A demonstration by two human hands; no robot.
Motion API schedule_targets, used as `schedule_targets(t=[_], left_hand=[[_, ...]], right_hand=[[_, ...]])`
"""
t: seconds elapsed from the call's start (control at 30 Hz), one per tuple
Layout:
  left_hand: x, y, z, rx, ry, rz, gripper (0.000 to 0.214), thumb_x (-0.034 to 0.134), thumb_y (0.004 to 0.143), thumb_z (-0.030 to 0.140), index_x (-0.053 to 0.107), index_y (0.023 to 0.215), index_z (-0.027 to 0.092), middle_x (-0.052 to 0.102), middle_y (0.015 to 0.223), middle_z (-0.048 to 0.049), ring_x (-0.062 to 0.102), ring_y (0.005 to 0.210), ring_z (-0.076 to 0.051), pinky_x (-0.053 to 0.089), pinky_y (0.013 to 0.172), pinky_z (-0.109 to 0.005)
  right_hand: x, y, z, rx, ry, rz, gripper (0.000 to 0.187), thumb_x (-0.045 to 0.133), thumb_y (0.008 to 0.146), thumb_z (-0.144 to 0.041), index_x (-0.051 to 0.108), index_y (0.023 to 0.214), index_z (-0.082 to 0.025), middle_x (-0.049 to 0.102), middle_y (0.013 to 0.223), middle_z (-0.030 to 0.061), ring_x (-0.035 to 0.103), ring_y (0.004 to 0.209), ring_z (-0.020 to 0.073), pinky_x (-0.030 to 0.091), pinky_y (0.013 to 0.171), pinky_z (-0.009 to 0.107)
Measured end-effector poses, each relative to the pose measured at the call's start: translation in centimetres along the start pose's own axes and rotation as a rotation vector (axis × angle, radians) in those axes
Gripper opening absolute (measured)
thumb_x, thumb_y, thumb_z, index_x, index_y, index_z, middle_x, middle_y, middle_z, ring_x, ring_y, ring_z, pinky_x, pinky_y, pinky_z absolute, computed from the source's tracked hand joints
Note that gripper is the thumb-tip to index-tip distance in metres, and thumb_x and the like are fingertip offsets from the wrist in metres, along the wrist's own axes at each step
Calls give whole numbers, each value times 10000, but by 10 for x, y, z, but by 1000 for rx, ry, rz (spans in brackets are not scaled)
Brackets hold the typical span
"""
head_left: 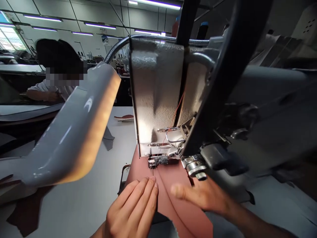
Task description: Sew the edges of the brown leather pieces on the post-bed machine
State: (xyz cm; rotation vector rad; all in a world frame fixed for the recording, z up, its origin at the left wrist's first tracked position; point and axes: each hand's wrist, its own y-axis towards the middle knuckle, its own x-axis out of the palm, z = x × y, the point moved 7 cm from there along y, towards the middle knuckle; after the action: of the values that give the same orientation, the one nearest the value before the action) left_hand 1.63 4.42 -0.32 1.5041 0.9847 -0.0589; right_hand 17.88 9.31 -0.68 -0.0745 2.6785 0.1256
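My left hand [132, 208] lies flat on a reddish-brown leather piece [170, 195], fingers together and stretched toward the presser foot [157, 162] of a grey sewing machine [158, 99]. On the right side of the same piece rests my right hand [200, 195], fingers extended and slightly blurred, just below the machine's metal knob [195, 167]. A seam line runs between my two hands up to the foot. An orange thread [177, 110] hangs down the machine head.
A grey gooseneck lamp [74, 132] juts across the left, close to the camera. Dark leather offcuts [24, 211] lie at the near left of the white table [79, 198]; another piece [125, 117] sits further back. A person [56, 79] sits at a bench behind.
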Motion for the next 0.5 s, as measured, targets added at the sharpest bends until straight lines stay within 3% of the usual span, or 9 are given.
schedule_targets(t=[0.1, 0.2, 0.27, 0.37, 0.43, 0.5], left_hand=[[-5, -1, -1, -11, -23, -82, 360, 294, 937, 106, 630, 1042, 36, 662, 1081, -127, 468, 1212, -228, 323, 1044, -368], [-9, -6, -3, -43, -34, -157, 354, 301, 954, 144, 627, 1061, 56, 648, 1120, -108, 465, 1216, -207, 295, 1068, -353], [-11, -8, -4, -53, -33, -140, 343, 313, 948, 133, 630, 1058, 64, 651, 1118, -100, 485, 1198, -202, 298, 1067, -349], [-10, -9, -5, -53, -41, -65, 305, 359, 932, 128, 640, 1035, 69, 669, 1079, -95, 519, 1161, -205, 326, 1049, -356], [-7, -9, -7, -51, -40, -26, 287, 379, 924, 126, 647, 1013, 74, 679, 1051, -91, 532, 1144, -202, 338, 1042, -358], [-5, -8, -9, -48, -36, -18, 295, 371, 923, 119, 650, 1002, 70, 683, 1036, -93, 537, 1134, -203, 336, 1043, -362]], right_hand=[[4, -11, 4, 91, -186, -106, 251, 535, 725, -307, 599, 903, -141, 597, 740, 45, 539, 743, 208, 445, 822, 403], [4, -10, 5, 101, -129, -147, 252, 480, 727, -293, 582, 909, -151, 595, 779, 39, 526, 709, 177, 464, 705, 317], [3, -7, 2, 73, -66, -141, 250, 487, 719, -286, 564, 929, -175, 594, 827, 24, 529, 738, 164, 462, 705, 281], [-3, -1, 2, 92, -78, -65, 125, 516, 694, -316, 492, 705, -194, 485, 620, -12, 471, 612, 140, 463, 690, 283], [-5, 2, 3, 95, -68, -23, 239, 535, 673, -343, 367, 563, -215, 331, 485, -41, 403, 521, 127, 468, 695, 298], [-5, 6, 1, 72, -21, -11, 300, 548, 654, -360, 320, 517, -222, 275, 443, -48, 382, 484, 124, 479, 691, 298]])
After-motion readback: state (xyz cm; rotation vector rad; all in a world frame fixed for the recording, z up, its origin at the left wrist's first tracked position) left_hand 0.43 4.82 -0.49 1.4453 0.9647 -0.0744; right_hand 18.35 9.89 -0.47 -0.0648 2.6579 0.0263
